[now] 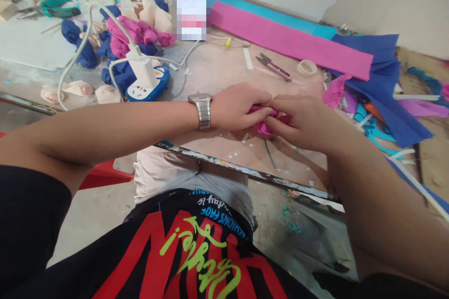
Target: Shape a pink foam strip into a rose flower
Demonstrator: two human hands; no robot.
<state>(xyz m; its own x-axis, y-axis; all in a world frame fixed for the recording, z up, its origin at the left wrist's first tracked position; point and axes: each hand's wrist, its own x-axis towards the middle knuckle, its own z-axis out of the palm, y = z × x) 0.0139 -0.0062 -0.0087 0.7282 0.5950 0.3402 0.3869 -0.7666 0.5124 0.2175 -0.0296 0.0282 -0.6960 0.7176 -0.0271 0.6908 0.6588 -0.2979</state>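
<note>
Both hands meet over the front part of the table, pinching one small piece of pink crepe paper (264, 128). My left hand (235, 108), with a silver watch on its wrist, grips the paper's left side between thumb and fingers. From the right, my right hand (300, 119) holds the other side, its fingertips against those of the left. Much of the paper is hidden by the fingers. Beyond the hands lie small thread snips (275, 67) and a roll of tape (306, 67).
A folded pink crepe sheet (291, 37) lies along the back, over a light blue one (273, 14). Dark blue paper (379, 88) spreads at right. Blue and pink paper rosettes (128, 35), a power strip (147, 85) with cables, and green-handled pliers (60, 4) are at left.
</note>
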